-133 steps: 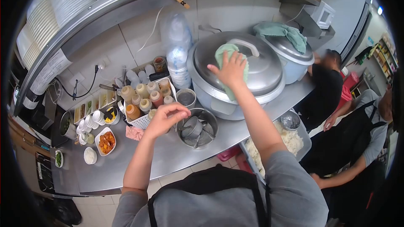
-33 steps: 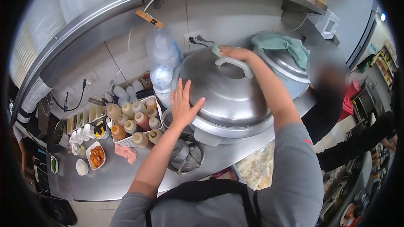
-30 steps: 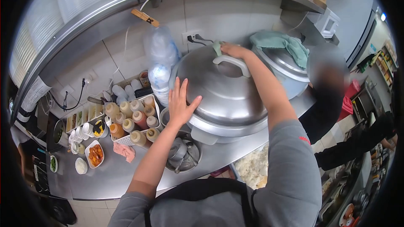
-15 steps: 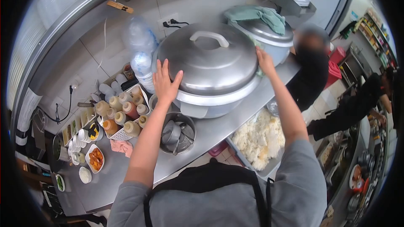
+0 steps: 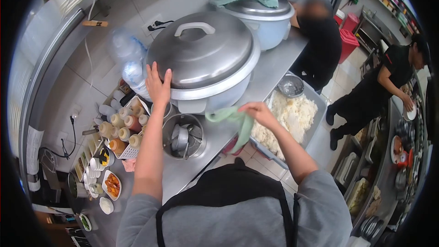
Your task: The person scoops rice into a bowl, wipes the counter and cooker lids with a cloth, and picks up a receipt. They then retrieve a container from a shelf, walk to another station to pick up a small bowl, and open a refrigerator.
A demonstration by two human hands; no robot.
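A steel surface (image 5: 270,71) in a busy kitchen carries a big cooker (image 5: 215,101) with its lid (image 5: 206,55) on. The left hand (image 5: 157,86) lies flat on the lid's rim, fingers close together. The right hand (image 5: 259,112) pinches a green cloth (image 5: 231,118) above the surface, beside a rice tray (image 5: 321,110).

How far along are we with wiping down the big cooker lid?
Looks done: the big lid sits closed on the cooker, no smears visible. In hand: the right hand holds the green cloth clear of it, above the counter; the left hand rests flat on the lid's rim. Left: perhaps the cooker body and counter, which the cloth is not touching.
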